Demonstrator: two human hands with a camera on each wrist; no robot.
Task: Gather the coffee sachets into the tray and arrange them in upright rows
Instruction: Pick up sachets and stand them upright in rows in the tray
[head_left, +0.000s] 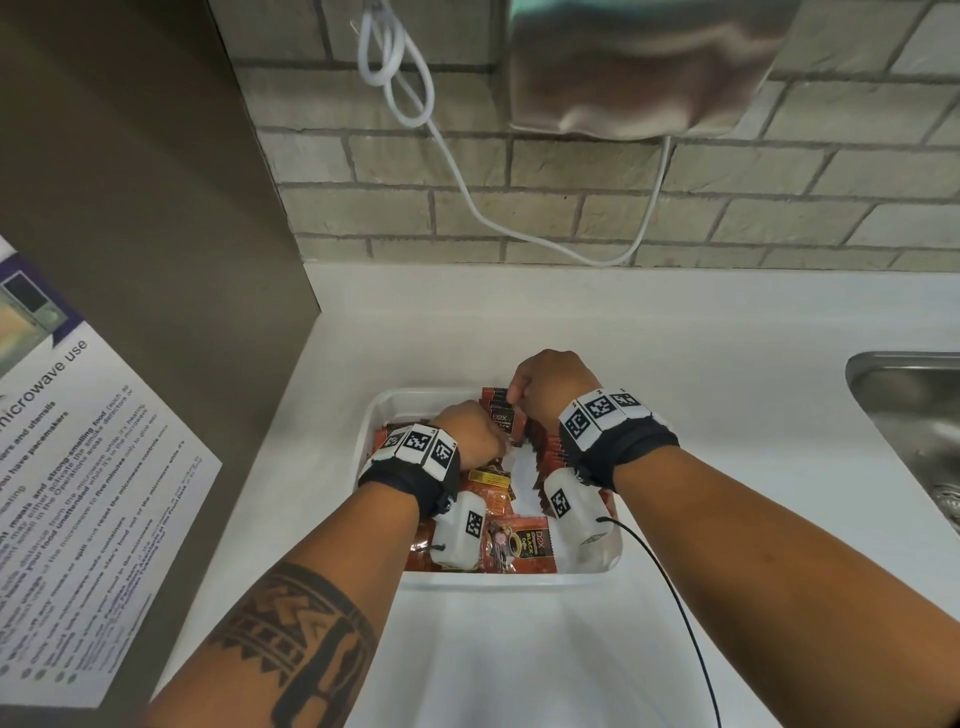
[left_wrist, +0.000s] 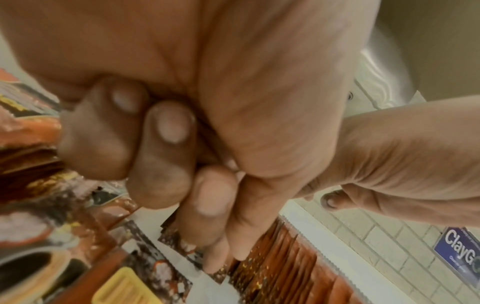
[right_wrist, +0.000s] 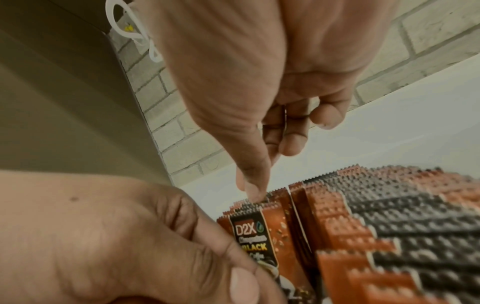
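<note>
**Head view: both hands in tray, row half built**

Head: white tray on desk; sachets all inside, loose ones at near end, too many to count.
Left wrist: left hand curled, pinching one sachet.
Right wrist: right hand fingertips pinch the top edge of the upright row. Likely light, floppy, slick foil; grip by the serrated edges.
</note>
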